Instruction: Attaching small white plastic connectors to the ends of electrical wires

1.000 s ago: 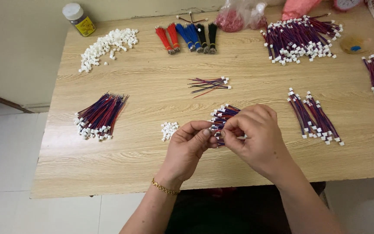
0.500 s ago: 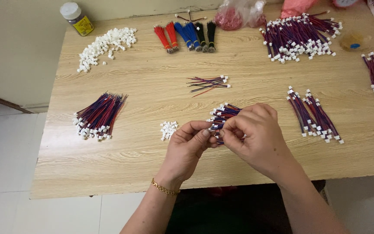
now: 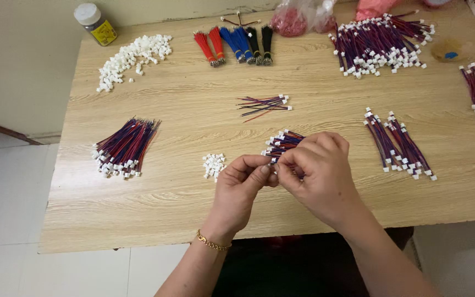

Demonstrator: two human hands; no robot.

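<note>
Fingertips [image 3: 265, 171] of the left hand [image 3: 241, 192] and right hand [image 3: 320, 173] are pinched together on a wire bundle [image 3: 282, 143], held just above the wooden table [image 3: 193, 121], beside small white plugs [image 3: 213, 165].

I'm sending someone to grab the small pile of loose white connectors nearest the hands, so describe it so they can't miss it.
Start at the wooden table and find the left hand near its front edge. Just left of its fingers lies the small pile of white connectors. Unlike the big white heap at the back left, it is tiny, and no wires are attached.
</note>
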